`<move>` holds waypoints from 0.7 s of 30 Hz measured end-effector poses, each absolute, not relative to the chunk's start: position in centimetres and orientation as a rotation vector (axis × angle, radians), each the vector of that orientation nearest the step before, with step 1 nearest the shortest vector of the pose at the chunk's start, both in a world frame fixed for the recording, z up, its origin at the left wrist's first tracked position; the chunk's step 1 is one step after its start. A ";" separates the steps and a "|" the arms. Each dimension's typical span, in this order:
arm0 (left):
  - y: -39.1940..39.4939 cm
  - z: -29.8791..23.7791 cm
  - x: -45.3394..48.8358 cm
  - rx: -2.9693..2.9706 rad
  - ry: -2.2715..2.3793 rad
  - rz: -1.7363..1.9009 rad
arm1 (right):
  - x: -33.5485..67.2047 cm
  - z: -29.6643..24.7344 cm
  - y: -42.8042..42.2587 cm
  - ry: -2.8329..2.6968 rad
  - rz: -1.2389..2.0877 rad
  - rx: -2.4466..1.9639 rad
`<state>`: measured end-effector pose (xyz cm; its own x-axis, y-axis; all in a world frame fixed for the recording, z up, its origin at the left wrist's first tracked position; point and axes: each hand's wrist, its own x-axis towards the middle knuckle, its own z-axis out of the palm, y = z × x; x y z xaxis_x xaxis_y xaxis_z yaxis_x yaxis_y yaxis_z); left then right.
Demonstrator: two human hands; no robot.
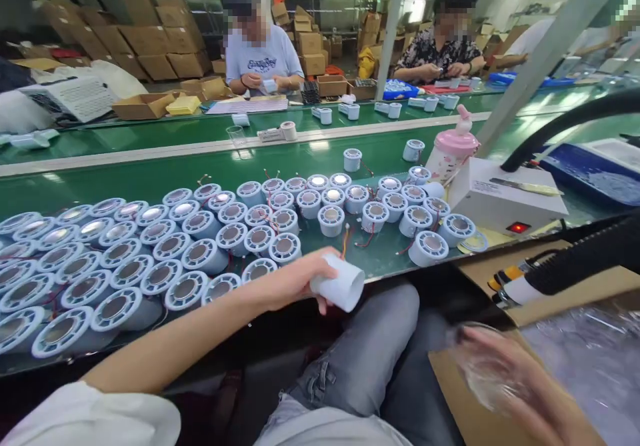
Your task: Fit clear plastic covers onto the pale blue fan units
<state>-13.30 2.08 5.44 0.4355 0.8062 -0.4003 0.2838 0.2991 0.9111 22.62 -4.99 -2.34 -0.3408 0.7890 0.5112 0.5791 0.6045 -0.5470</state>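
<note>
My left hand (320,279) is closed around a light-blue cylindrical housing (345,283), tilted above my lap at the table's front edge. Thin red and yellow wires (345,241) stick up behind it. On the right, my right hand (510,373), smeared by motion, holds a clear plastic cup-shaped part (483,373). It is over an open carton (450,393) with many similar clear parts (585,359). Rows of light-blue motor housings (193,289) with round metal centres stand on the green table, closest to my left forearm.
A white box with a lit red switch (517,228) stands at the right edge, beside a pink cup (453,149). A black hose (570,266) hangs over the carton. Across the green belt (190,138), people work with small parts. A slanted grey post (545,53) rises at right.
</note>
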 end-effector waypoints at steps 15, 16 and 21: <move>0.6 2.0 -7.5 1.981 1.012 0.372 | 14.9 -1.0 -3.7 -2.115 0.590 -1.395; 0.5 1.6 -7.6 1.968 1.008 0.412 | 15.1 -0.9 -3.7 -2.086 0.593 -1.400; 0.1 0.9 -7.5 2.042 0.913 0.445 | 15.3 0.3 -3.6 -2.402 0.315 -1.235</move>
<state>-7.46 0.07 0.92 0.6722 0.7402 -0.0151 0.4442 -0.3870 0.8081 15.33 -3.63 0.31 -0.5177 0.8146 0.2616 0.7196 0.5800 -0.3817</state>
